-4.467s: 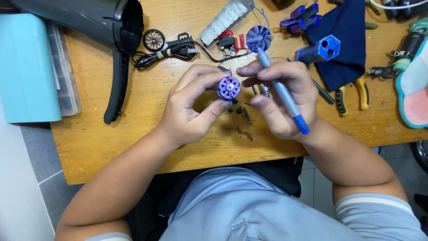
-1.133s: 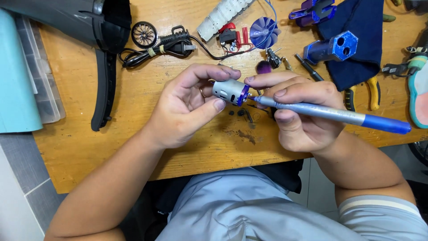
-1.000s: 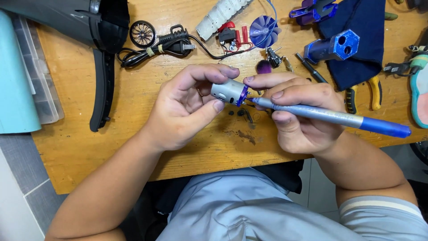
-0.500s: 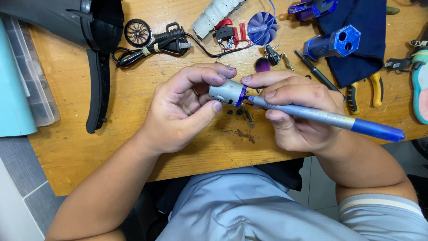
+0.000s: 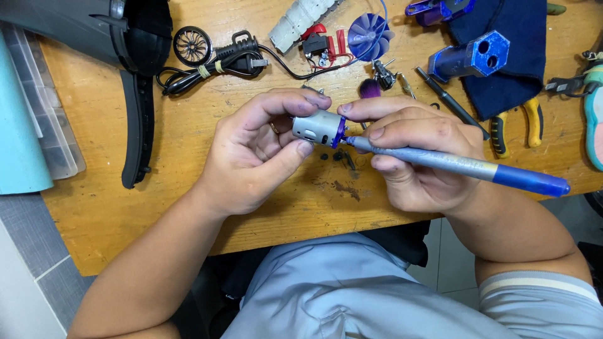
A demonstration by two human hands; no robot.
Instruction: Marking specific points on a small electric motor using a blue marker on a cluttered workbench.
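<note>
The left hand grips a small silver cylindrical motor between thumb and curled fingers, above the middle of the wooden table. The motor's purple end cap faces the right hand, which is closed around a blue-handled screwdriver; the screwdriver tip meets the purple cap. Both hands are raised over a patch of bare tabletop where a few small dark screws lie directly beneath the motor. The near table edge runs just under both wrists; bare wood extends to the left of the left hand. At the far left edge, a clear plastic compartment box lies partly under a teal slab; the box's contents cannot be determined. A dark hair dryer housing occupies the upper left corner, with a long black curved shell piece below it. Behind the hands lie a round black grille, a coiled black power cord, a blue fan impeller and a red switch assembly. To the right, a dark blue cloth carries a blue hexagonal part; yellow-handled pliers lie beside the cloth's lower edge.
</note>
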